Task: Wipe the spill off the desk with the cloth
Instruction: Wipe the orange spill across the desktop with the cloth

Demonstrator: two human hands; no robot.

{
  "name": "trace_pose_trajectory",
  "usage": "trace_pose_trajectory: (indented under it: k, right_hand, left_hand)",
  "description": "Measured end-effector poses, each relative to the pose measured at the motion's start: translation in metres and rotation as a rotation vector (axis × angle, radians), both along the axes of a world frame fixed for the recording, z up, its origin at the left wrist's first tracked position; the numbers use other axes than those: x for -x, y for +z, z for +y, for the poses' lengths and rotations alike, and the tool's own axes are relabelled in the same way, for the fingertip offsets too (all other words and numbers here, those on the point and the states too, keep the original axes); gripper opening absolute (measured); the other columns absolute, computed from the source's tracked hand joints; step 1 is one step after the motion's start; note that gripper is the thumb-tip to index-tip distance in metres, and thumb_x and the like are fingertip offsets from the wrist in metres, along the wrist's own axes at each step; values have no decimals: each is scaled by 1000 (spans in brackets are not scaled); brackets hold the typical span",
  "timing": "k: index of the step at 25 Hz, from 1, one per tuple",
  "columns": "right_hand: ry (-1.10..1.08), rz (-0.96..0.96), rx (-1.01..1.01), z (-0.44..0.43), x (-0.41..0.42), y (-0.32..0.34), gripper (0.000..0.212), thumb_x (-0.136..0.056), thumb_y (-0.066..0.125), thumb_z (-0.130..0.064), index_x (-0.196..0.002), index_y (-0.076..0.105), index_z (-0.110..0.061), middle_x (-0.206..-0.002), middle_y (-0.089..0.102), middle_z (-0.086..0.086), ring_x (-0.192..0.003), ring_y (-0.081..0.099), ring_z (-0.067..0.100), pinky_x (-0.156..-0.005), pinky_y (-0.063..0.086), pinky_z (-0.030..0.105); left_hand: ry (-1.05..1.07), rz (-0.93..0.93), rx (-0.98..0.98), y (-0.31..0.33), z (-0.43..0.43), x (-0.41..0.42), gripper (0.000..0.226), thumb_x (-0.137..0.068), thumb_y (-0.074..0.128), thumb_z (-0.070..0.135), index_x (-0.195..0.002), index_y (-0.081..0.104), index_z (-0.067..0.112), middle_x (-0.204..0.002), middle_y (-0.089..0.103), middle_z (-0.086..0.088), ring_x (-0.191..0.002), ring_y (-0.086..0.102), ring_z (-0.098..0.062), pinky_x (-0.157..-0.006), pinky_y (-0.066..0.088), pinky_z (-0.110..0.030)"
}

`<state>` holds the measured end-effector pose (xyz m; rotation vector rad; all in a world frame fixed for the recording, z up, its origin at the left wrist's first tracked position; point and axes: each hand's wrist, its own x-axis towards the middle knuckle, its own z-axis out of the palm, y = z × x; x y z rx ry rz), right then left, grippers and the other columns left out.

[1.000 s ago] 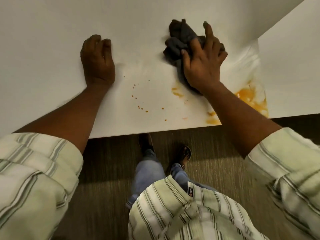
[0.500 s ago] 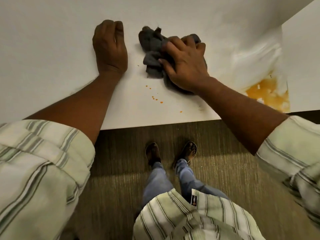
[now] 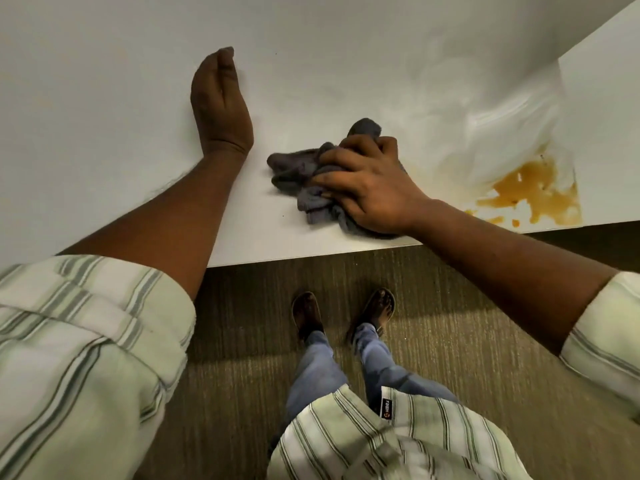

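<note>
A crumpled grey cloth (image 3: 304, 171) lies on the white desk (image 3: 104, 109) near its front edge. My right hand (image 3: 370, 185) is clenched on the cloth and presses it onto the desk. An orange spill (image 3: 533, 194) with wet smears around it sits to the right, by the desk's front right corner. My left hand (image 3: 220, 105) rests flat on the desk left of the cloth, fingers together, holding nothing.
A second white surface (image 3: 606, 116) adjoins the desk on the right, just past the spill. Below the desk edge is olive carpet (image 3: 467, 306) with my two sandalled feet (image 3: 343, 317). Striped sleeves fill the lower corners.
My right hand has dragged the cloth toward the front edge, over the small orange drops, which no longer show. The view has shifted, and the large spill at the right stays.
</note>
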<state>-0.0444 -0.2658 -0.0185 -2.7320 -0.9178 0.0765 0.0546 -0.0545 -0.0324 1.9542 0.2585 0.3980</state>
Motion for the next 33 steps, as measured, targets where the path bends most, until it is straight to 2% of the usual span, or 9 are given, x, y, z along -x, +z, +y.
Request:
trace_pose_trajectory:
  k: [3,6,9,15,18,21,26,30,33]
  right_hand:
    - [-265,-5,-26,16,-27,1,29,-92,47,-31,-119,58,-33,-128,56,-4,-117,45,31,-85,31,49]
    - [-160,-22,-38,35,5,-4,33,-87,48,-34,-118,57,-34,-127,56,-3,-114,46,30,-83,30,46]
    - [-77,-43,2,1,40,-5,37,-85,48,-33,-119,61,-32,-128,59,-3,-117,48,32,-84,30,45]
    - [-752,-57,-5,-35,28,-1,40,-83,48,-28,-121,58,-30,-137,51,2,-125,37,33,-90,28,52]
    - [-663,-55,37,10,41,-2,59,-83,50,-37,-141,39,-38,-154,34,0,-138,22,27,-98,25,61]
    - [-469,-28,96,55,27,-11,63,-88,47,-35,-147,24,-42,-160,22,-1,-144,15,33,-100,20,68]
    - [-752,26,107,-8,-40,-5,61,-86,38,-21,-144,35,-40,-157,28,1,-142,21,36,-104,16,68]
    - [-989,-1,118,-55,-14,-1,62,-82,37,-21,-142,39,-36,-155,32,4,-137,27,38,-101,22,65]
    - [-919,-5,97,2,40,-6,61,-82,54,-23,-141,42,-33,-152,37,5,-134,31,39,-100,22,64]
  left_hand:
    - [-10,-7,-65,5,-6,-1,21,-97,37,22,-92,56,26,-88,56,16,-87,54,0,-88,44,-9]
    - [-3,-18,-130,6,-5,3,23,-98,37,19,-87,51,34,-85,52,18,-84,51,1,-85,40,-9]
    - [-17,-2,-124,0,0,-2,29,-98,38,17,-98,66,11,-93,60,4,-90,53,-2,-89,42,-13]
    - [-31,-59,-271,-1,0,-3,34,-97,39,17,-99,65,-4,-89,65,-10,-86,56,-6,-86,44,-21]
    - [-55,-89,-331,-3,0,-3,35,-97,37,19,-100,65,-3,-98,69,-20,-95,62,-30,-86,42,-20]
    - [-50,-74,-377,-5,2,-4,37,-98,36,20,-101,64,-3,-100,68,-22,-98,61,-33,-90,43,-28]
    - [-122,-91,-467,2,0,0,24,-98,34,18,-84,46,33,-80,49,19,-89,54,-26,-90,40,-31]
    - [-124,-61,-515,6,-4,1,33,-99,32,18,-74,27,40,-72,33,23,-90,54,-32,-87,39,-32]
    - [-128,-67,-530,7,-3,-1,32,-99,32,18,-74,30,38,-75,44,18,-93,56,-34,-87,39,-34]
